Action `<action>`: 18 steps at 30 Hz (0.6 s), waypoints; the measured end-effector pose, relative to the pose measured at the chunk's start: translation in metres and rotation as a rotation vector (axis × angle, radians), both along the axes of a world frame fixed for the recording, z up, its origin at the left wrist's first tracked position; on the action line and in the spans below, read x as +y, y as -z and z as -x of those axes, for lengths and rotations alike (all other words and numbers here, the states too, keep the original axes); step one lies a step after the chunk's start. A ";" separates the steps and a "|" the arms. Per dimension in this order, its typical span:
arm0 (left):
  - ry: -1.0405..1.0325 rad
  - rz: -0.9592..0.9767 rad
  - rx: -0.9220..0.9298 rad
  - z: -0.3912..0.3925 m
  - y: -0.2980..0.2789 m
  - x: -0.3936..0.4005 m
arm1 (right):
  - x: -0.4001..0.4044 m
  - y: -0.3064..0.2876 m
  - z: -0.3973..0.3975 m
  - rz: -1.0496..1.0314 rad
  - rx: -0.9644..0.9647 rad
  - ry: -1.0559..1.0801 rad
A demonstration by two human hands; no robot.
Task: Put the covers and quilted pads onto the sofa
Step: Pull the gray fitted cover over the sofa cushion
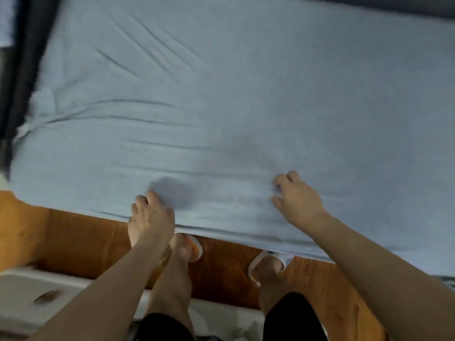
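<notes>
Hands (150,217) (295,198) on soft, creased pale-blue cover (246,94)
</notes>
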State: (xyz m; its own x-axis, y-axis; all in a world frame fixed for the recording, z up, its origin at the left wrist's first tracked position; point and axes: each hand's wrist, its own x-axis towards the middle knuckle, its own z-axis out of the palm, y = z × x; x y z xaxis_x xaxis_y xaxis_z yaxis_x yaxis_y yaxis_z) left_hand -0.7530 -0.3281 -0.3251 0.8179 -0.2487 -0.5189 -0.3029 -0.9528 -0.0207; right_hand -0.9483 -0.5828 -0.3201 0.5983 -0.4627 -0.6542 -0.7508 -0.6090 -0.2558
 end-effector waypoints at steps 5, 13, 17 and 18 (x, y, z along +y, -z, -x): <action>-0.183 0.036 -0.038 -0.071 0.016 0.064 | 0.059 0.007 -0.142 0.042 -0.086 -0.146; -0.766 0.173 0.131 -0.179 0.043 0.142 | 0.122 0.043 -0.324 0.285 -0.046 -0.317; -0.520 0.142 0.190 -0.211 0.033 0.155 | 0.131 0.039 -0.369 0.343 0.045 -0.381; -0.507 0.128 0.152 -0.223 0.028 0.166 | 0.133 0.032 -0.382 0.341 0.041 -0.405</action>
State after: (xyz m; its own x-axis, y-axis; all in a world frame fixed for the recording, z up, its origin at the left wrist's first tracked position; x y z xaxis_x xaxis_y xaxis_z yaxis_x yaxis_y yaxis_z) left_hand -0.5299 -0.1618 -0.3536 0.7701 0.0885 -0.6318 0.2048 -0.9722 0.1134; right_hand -0.5666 -0.4495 -0.3525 0.7502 -0.3909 -0.5333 -0.4438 -0.8956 0.0322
